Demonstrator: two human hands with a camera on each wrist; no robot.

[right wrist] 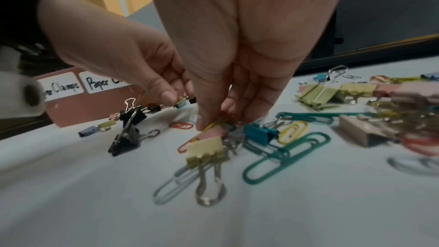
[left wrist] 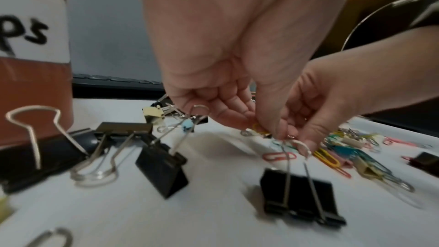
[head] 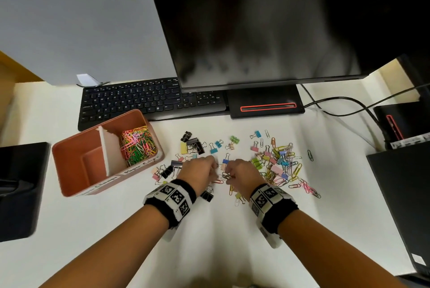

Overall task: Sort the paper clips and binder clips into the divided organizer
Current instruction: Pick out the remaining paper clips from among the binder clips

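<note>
Both forearms reach forward over the white counter [head: 216, 241], each wrist wearing a marker-printed band. The left hand [head: 197, 170] and the right hand [head: 243, 173] meet over the middle of the scattered clips, almost touching.

The left fingers [left wrist: 240, 117] are curled and pinch a small wire part near a yellow paper clip; which clip it belongs to cannot be told. The right fingers [right wrist: 209, 117] are pressed together, pinching at a small cluster of clips on the counter; the exact item held is blurred. A yellow binder clip [right wrist: 205, 149] lies just in front of them, beside a teal paper clip [right wrist: 285, 157].

Black binder clips [left wrist: 299, 194] stand near the left hand. Loose binder clips [head: 193, 145] lie beyond the hands, and a mixed pile of clips [head: 279, 162] lies to the right.

The organizer [head: 69, 169] sits to the left on the counter. Its far compartment holds coloured paper clips [head: 137, 143]; the near compartment shows only its floor.

Beyond stand a keyboard [head: 139, 99] and a monitor [head: 267, 20].
</note>
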